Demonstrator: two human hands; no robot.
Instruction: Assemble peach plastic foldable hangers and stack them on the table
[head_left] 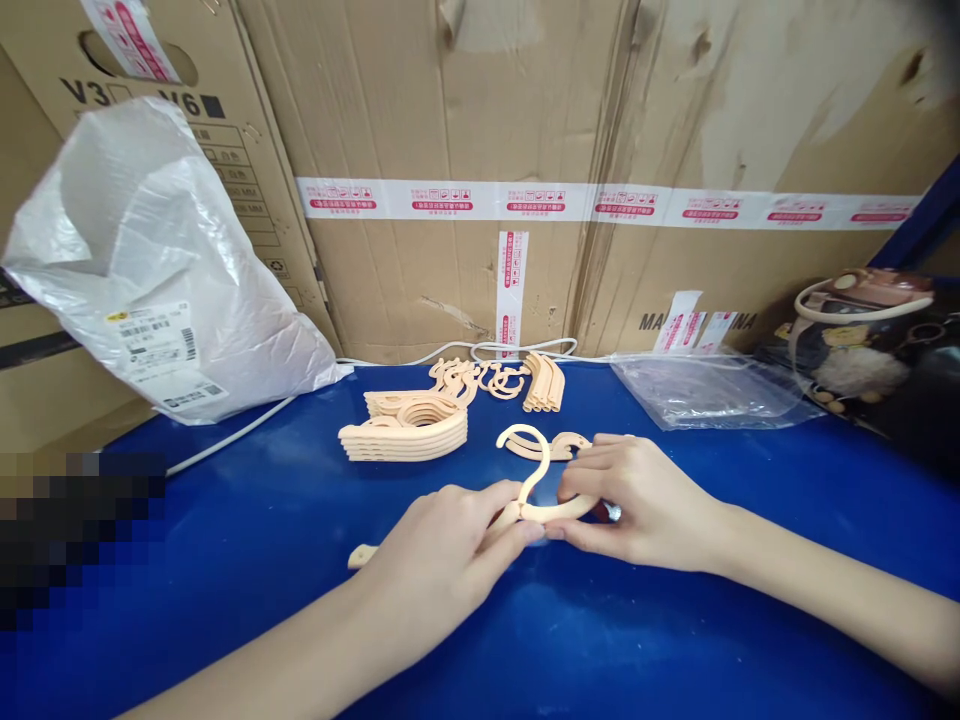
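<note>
Between my hands is a cream plastic clothes hanger (pixel 555 511), its curved hook pointing up and away from me. My left hand (pixel 450 545) is closed round its left arm, whose end pokes out past the knuckles. Closed on the right arm near the hook joint is my right hand (pixel 637 500), and a small shiny tip shows beneath its fingers. Just beyond the hook lie loose curved hanger pieces (pixel 562 446), partly hidden by my right hand. A neat stack of hanger arms (pixel 409 435) sits farther left.
Behind the stack are several loose hooks (pixel 457 378) and a bundle of curved parts (pixel 544 382). A white plastic bag (pixel 165 270) leans at left. A clear plastic bag (pixel 712 390) lies at back right, beside a brownish transparent bag (pixel 862 335). Cardboard boxes (pixel 450 120) wall the blue table (pixel 585 640).
</note>
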